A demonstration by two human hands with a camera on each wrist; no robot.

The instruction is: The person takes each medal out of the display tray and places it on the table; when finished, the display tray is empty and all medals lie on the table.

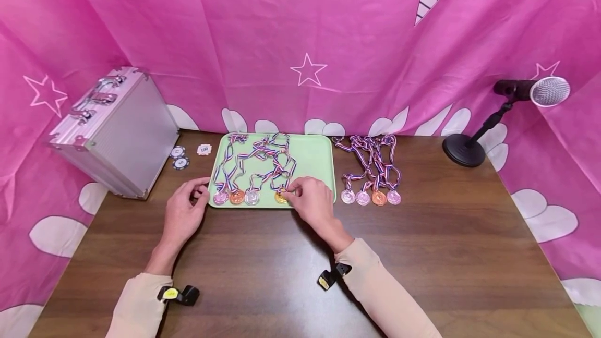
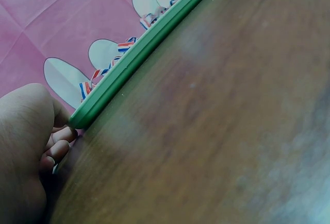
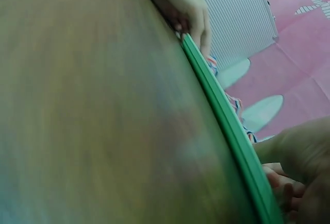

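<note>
On the light green tray (image 1: 312, 171) lie several medals on red, white and blue striped ribbons. A pink medal (image 1: 221, 197), a bronze medal (image 1: 237, 196) and a silver medal (image 1: 252, 197) sit along its near edge. My right hand (image 1: 312, 201) pinches a gold medal (image 1: 280, 197) at the tray's near edge, right of the silver one; its fingertips cover part of it. At the tray's left side, my left hand (image 1: 185, 207) grips the near corner between thumb and fingers. In the left wrist view, the tray's rim (image 2: 134, 62) meets that hand's fingers (image 2: 61, 149).
Right of the tray lie several more medals (image 1: 379, 198) with tangled ribbons (image 1: 371, 155). A silver case (image 1: 127, 134) stands at the left, near several poker chips (image 1: 180, 163). A microphone on a black stand (image 1: 464, 149) is at the back right. Pink cloth (image 1: 263, 40) hangs behind.
</note>
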